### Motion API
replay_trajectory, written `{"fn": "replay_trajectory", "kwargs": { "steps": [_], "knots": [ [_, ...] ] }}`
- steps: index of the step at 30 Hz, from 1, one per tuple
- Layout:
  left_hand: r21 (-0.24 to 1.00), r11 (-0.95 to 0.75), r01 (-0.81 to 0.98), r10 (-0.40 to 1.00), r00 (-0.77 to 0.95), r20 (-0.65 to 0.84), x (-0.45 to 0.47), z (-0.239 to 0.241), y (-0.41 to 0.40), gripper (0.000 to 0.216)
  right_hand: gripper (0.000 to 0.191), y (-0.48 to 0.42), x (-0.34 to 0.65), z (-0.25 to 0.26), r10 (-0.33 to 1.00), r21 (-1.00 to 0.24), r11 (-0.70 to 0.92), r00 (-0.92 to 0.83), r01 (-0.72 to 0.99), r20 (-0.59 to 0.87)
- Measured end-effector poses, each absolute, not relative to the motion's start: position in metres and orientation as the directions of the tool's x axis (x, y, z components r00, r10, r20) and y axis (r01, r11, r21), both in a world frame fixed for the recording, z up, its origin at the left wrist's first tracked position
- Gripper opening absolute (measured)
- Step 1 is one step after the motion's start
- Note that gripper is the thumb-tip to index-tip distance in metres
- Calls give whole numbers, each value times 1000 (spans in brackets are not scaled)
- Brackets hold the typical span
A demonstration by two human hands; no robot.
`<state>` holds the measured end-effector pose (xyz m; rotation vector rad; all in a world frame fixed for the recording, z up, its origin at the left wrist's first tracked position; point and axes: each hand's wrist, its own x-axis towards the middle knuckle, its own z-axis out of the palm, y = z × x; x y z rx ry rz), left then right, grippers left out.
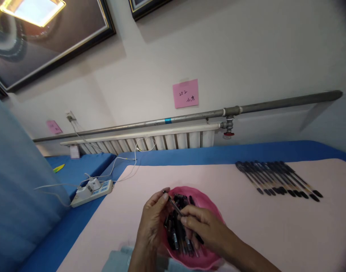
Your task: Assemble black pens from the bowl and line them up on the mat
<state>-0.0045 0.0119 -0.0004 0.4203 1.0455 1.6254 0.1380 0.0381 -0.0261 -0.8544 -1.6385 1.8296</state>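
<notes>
Above a pink basin [207, 202] with a wavy rim, both my hands are on one slim pen [175, 207]. My left hand [153, 215] pinches its upper end between thumb and fingers; whether a separate small part is held there I cannot tell. Lower on the barrel, my right hand [204, 226] grips the pen, its dark end showing beneath the palm. Dark pen parts [175, 236], some with clear or shiny pieces, lie jumbled in the basin, partly hidden by my hands. To the right, several dark-capped pens [275, 177] lie side by side in a slanted row.
A pink sheet [110, 234] covers the blue table [212, 153]. On the left edge sits a power strip [92, 194] with plugs and white cables. A blue curtain [17, 181] hangs at left. Behind are a radiator [161, 141] and a pipe [195, 115].
</notes>
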Motion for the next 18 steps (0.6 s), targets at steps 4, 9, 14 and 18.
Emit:
{"fn": "replay_trajectory", "kwargs": {
  "steps": [4,9,14,18],
  "knots": [
    [756,9,-655,940,-253,-230,3,-1,11,27,15,40,139,-25,728,-972,-211,-680,-102,-86],
    [754,31,-656,954,-205,-218,10,-5,11,24,17,41,140,-26,732,-959,-239,-678,-154,-74],
    [822,23,-568,960,-216,-176,9,-6,13,26,14,42,140,-23,766,-983,-158,-639,-88,-66],
    [955,-4,-297,897,-424,-128,-10,-12,15,39,15,51,147,-16,875,-998,-3,-483,-61,27]
  ]
}}
